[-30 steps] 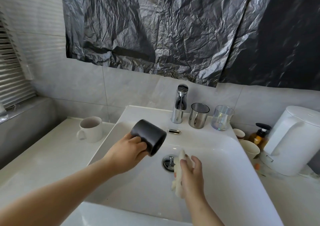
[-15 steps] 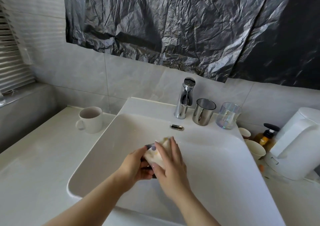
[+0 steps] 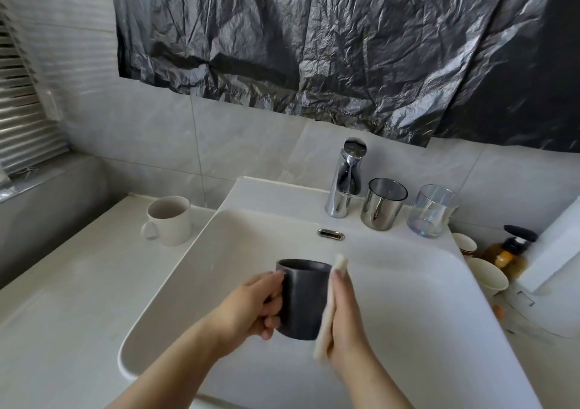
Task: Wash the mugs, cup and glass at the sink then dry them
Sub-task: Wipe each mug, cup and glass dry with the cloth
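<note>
Over the white sink basin (image 3: 392,298) my left hand (image 3: 251,308) grips the handle side of a black mug (image 3: 303,298), which stands upright. My right hand (image 3: 345,320) presses a pale cloth (image 3: 329,308) flat against the mug's right wall with straight fingers. A white mug (image 3: 169,220) sits on the counter left of the basin. Behind the basin, right of the chrome faucet (image 3: 345,182), stand a shiny metal cup (image 3: 381,203) and a clear iridescent glass (image 3: 434,211).
No water runs from the faucet. To the right of the sink are two small cream bowls (image 3: 486,275), an amber pump bottle (image 3: 508,251) and a large white appliance (image 3: 552,251). Crinkled black plastic sheet (image 3: 314,47) hangs on the wall. Window blinds (image 3: 18,110) are at far left.
The mug was tilted on its side, then both hands closed over it with the cloth. Now it is upright and the cloth has moved to its right wall.
</note>
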`<action>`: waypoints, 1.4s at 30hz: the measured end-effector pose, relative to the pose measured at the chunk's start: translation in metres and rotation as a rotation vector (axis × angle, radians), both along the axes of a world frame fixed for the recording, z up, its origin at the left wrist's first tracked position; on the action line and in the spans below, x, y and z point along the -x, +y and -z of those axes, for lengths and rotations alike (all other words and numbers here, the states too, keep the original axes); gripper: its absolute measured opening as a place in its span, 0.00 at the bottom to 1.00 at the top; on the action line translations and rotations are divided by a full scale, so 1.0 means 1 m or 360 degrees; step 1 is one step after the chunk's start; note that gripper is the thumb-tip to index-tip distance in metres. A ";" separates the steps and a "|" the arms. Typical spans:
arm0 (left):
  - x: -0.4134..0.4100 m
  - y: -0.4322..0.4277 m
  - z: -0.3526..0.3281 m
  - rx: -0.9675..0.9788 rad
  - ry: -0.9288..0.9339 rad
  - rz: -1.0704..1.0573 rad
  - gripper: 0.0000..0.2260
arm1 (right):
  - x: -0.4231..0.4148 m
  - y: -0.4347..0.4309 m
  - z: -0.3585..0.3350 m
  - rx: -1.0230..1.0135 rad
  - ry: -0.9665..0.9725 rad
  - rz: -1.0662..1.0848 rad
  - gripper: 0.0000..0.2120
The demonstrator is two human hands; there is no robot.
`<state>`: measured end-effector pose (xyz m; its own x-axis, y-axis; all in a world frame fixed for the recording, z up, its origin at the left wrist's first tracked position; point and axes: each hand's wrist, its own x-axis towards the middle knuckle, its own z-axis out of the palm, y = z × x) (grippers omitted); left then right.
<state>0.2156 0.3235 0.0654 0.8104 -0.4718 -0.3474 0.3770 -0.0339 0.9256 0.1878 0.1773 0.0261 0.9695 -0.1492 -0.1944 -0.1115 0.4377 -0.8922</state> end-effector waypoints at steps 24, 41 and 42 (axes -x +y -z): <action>-0.006 -0.036 0.023 0.0335 0.0015 -0.0795 0.08 | 0.011 0.016 0.001 0.1377 -0.0250 0.0038 0.21; 0.005 -0.040 0.028 0.0092 -0.0260 -0.0683 0.04 | -0.007 0.018 -0.011 0.1137 0.0010 0.0384 0.15; 0.005 -0.039 0.027 0.0128 -0.0231 -0.0699 0.04 | -0.004 0.024 -0.010 0.1377 -0.0017 0.0354 0.17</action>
<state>0.2103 0.2842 0.0379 0.9768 -0.0942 -0.1922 0.2062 0.1735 0.9630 0.1920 0.2016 0.0366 0.9017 -0.4244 0.0822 -0.0944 -0.3789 -0.9206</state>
